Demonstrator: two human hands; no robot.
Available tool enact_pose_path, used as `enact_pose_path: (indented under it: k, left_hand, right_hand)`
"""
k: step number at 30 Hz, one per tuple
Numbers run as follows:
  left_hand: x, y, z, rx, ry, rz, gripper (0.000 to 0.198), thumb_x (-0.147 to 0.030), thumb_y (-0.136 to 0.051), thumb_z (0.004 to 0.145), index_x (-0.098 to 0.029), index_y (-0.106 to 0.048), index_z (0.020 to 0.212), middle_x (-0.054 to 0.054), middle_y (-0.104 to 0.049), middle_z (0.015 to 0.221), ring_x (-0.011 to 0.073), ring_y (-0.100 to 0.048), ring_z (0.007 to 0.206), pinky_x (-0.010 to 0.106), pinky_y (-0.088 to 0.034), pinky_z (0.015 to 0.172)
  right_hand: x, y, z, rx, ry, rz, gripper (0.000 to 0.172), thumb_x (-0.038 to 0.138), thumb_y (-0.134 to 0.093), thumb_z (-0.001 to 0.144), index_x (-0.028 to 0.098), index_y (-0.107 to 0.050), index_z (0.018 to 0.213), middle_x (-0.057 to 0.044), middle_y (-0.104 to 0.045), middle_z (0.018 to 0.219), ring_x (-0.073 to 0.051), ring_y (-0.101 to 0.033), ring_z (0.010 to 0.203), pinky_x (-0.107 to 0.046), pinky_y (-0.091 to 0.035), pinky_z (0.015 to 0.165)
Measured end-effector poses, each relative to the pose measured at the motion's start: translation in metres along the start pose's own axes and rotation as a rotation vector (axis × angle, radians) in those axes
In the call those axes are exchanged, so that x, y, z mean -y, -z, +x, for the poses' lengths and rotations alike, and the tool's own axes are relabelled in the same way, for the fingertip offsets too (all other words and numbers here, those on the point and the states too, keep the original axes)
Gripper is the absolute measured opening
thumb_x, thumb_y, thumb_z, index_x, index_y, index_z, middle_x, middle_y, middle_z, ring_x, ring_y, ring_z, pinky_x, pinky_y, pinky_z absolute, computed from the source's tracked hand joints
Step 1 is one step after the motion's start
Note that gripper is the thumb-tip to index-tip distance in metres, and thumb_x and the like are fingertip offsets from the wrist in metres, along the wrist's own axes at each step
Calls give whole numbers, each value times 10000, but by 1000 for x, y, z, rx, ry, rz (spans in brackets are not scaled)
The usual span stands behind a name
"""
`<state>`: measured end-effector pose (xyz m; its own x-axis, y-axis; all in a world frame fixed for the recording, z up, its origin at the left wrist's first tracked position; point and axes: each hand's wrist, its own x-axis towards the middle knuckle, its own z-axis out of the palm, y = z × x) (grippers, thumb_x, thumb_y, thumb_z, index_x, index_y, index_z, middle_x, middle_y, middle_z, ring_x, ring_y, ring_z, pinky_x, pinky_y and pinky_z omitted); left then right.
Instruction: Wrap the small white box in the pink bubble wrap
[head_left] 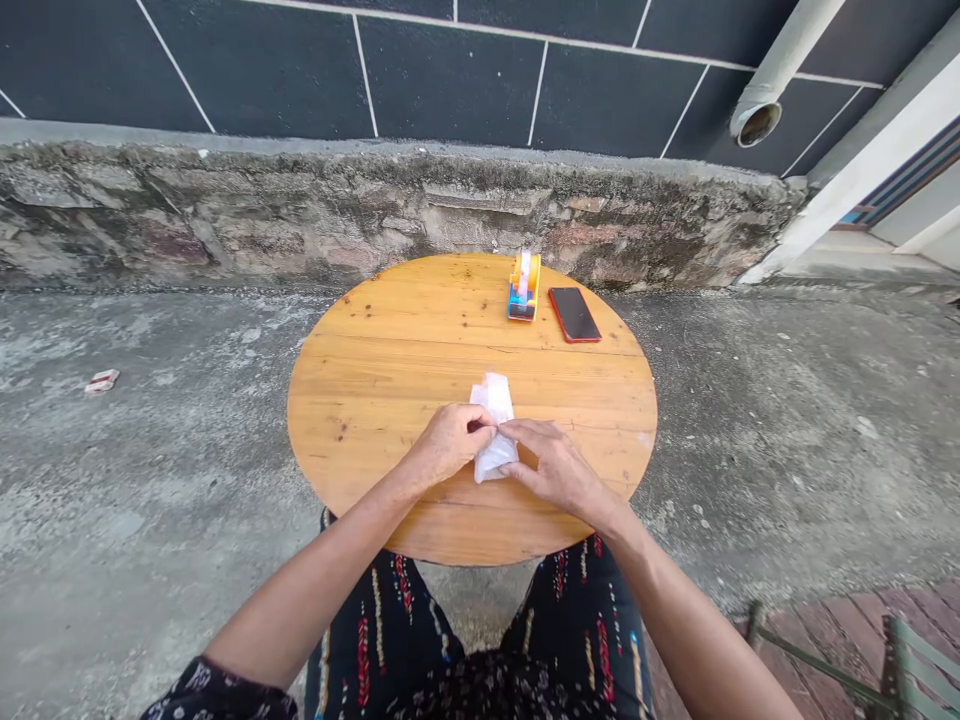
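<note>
A small, crinkled white wrapping [495,462], partly see-through, lies folded into a narrow packet on the round wooden table [360,400]. What it may contain is hidden. My left hand [452,440] has its fingers curled, pinching the wrapping at its middle from the left. On the other side, my right hand [553,462] grips the packet's right edge, with fingertips on the upper part and the thumb lower down. The fingertips of both hands nearly meet over the packet. Its far end sticks out flat beyond the hands.
A yellow and blue tape dispenser [523,285] stands near the table's far edge, with a red-edged phone [575,315] lying to its right. Behind is a stone wall base [360,215]. A small crumpled box [102,381] lies on the concrete; a green chair [919,665] is at lower right.
</note>
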<state>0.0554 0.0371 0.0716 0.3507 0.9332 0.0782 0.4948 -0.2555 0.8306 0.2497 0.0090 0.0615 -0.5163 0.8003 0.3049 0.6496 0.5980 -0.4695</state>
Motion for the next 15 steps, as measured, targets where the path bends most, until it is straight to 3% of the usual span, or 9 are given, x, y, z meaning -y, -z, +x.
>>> enact_pose_path:
  k: [3,9,15]
  left_hand:
    - [2,1,3,12,3,9,177,-177,-537,779,-164,-704,723,-11,-677,671,128,-569,615,239,-406,590]
    - [7,-4,-1,-103,-48,49,153,-202,-568,776,-183,-716,738,14,-646,767,145,-577,709,256,-424,640]
    - [3,-1,0,-28,29,-43,161,-197,-556,772,-159,-712,774,16,-677,772,149,-604,720,243,-437,650]
  right_hand:
    - [-1,3,5,42,1,9,427,227,-673,808,201,-595,1227,-102,-652,1237,-261,-600,1154,-452,-460,978]
    - [2,6,4,45,41,-55,380,225,-678,813,174,-607,1184,-120,-658,1215,-266,-624,1102,-439,-455,968]
    - [7,11,6,97,22,-103,353,233,-668,824,177,-601,1166,-113,-669,1181,-270,-626,1080,-429,-446,955]
